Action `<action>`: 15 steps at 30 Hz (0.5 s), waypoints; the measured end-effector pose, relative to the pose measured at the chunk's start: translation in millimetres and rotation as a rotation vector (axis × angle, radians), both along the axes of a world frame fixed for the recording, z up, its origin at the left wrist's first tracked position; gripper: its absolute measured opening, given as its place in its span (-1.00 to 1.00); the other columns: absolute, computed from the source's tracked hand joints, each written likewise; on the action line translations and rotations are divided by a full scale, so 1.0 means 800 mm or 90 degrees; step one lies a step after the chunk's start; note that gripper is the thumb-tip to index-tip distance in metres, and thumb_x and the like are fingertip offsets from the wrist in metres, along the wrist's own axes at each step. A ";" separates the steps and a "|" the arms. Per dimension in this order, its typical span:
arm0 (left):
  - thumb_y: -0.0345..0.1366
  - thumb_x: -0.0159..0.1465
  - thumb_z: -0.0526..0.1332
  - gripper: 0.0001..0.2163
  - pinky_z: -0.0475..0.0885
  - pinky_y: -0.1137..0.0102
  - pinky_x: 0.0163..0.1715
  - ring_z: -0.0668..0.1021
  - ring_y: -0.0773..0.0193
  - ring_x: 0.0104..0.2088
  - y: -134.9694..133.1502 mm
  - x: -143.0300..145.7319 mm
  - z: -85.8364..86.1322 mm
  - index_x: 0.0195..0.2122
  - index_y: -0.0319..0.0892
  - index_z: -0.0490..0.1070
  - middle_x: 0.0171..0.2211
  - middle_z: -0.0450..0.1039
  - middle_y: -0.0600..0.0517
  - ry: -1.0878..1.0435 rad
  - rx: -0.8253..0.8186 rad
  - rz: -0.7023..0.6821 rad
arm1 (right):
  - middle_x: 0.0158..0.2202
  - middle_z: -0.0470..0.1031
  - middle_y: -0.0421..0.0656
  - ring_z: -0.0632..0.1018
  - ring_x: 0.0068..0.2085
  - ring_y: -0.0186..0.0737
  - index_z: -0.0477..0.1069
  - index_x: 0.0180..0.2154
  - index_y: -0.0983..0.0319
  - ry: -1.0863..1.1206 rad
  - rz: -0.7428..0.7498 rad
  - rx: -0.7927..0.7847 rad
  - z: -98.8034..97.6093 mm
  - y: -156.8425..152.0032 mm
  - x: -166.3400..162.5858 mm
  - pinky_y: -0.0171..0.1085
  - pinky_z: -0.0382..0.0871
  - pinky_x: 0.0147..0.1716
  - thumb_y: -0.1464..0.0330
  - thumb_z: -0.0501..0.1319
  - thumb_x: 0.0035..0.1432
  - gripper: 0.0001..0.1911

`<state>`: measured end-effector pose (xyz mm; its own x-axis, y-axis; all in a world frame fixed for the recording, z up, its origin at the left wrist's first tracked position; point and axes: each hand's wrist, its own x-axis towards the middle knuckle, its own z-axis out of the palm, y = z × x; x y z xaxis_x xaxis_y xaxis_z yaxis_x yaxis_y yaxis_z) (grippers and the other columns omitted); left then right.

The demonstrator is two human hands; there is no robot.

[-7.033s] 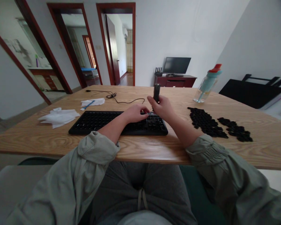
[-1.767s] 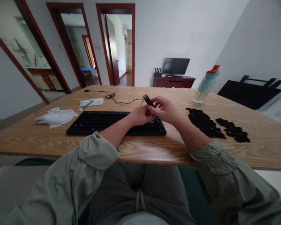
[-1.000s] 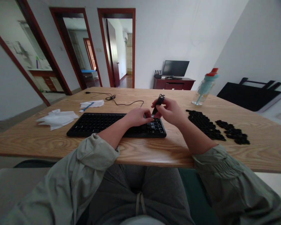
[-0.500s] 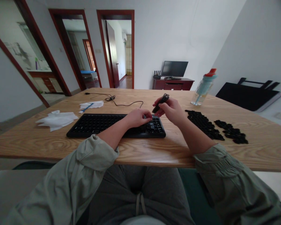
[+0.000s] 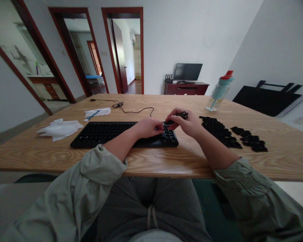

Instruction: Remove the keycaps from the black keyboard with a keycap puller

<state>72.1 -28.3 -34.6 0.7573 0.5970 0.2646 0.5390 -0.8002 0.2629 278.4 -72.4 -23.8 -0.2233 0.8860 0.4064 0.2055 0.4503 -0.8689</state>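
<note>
A black keyboard (image 5: pixel 98 134) lies flat on the wooden table, many of its keys gone from their places. Over its right part rests my left hand (image 5: pixel 147 127), fingers curled in a pinch close to the number pad; what they hold, if anything, is hidden. My right hand (image 5: pixel 188 123) is closed around a short dark hand tool (image 5: pixel 183 115) with a shiny end, its exact kind unclear. The tool tilts low towards the keyboard's upper right corner, near my left fingertips. Whether its tip touches the keyboard, I cannot tell.
Loose black keycaps lie in a larger pile (image 5: pixel 218 131) and a smaller one (image 5: pixel 249 139) on the right. Behind them stands a water bottle (image 5: pixel 218 92). White tissues (image 5: pixel 59 129) and a blue brush (image 5: pixel 93 115) lie left. A cable (image 5: pixel 131 111) runs behind the keyboard.
My right hand has lowered the tool from a steep slant to a flatter one, its rear end swinging down and right. My left hand has barely moved.
</note>
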 end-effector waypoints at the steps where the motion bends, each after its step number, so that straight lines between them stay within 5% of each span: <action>1: -0.27 0.24 0.26 -0.87 0.35 0.40 -0.32 0.52 0.26 -0.39 0.000 0.001 0.000 -0.29 -0.15 0.60 -0.39 0.58 0.02 -0.001 0.012 0.000 | -0.40 0.54 -0.13 0.57 -0.46 -0.29 0.46 -0.36 0.26 0.003 -0.002 0.003 0.000 -0.001 0.001 -0.30 0.54 -0.47 0.24 0.25 0.12 -0.81; 15: -0.30 0.29 0.23 -0.82 0.39 0.38 -0.20 0.60 0.22 -0.26 -0.001 -0.005 0.004 -0.18 -0.11 0.63 -0.25 0.64 -0.03 0.045 0.019 -0.079 | -0.33 0.55 -0.13 0.56 -0.44 -0.28 0.48 -0.36 0.26 -0.027 0.039 0.030 -0.004 -0.016 0.007 -0.27 0.49 -0.42 0.43 0.15 0.02 -0.86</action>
<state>68.1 -29.1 -31.5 0.8422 0.4904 0.2241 0.4519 -0.8687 0.2027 284.3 -84.9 -27.0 -0.2944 0.8501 0.4366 0.2126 0.5036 -0.8374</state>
